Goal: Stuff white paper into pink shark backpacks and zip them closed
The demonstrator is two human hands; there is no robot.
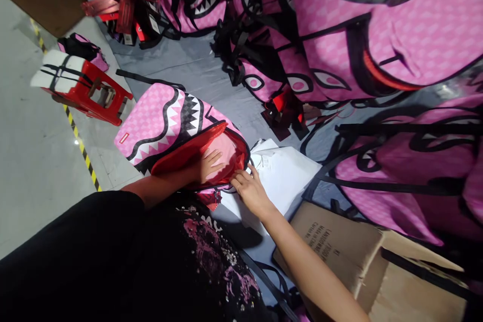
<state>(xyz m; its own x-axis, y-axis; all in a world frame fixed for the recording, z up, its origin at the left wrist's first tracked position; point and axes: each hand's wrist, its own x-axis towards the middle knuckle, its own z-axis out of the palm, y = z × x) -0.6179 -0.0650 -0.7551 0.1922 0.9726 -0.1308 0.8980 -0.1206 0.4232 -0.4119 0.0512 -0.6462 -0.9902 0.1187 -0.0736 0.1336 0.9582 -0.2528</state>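
A pink checkered backpack (151, 110) with a black-and-white shark-teeth print lies tilted before me, its zipped opening spread to show a red lining (177, 158). My left hand (211, 165) reaches inside, fingers spread flat on a pale pink surface (230, 153) within; whether this is padding or a separate piece, I cannot tell. At the near end of the opening, my right hand (247, 185) has its fingers curled over the bag's edge. Beneath that end are white sheets (287, 171), perhaps paper or thin bags. A red tag (211, 200) hangs at the backpack's lower side.
Several similar pink bags (271, 60) are piled at the back and right. Red and black tags (126, 12) lie in a bunch at back left. A red stool (98, 90) with a white padded top stands left. An open cardboard carton (339, 246) sits at lower right.
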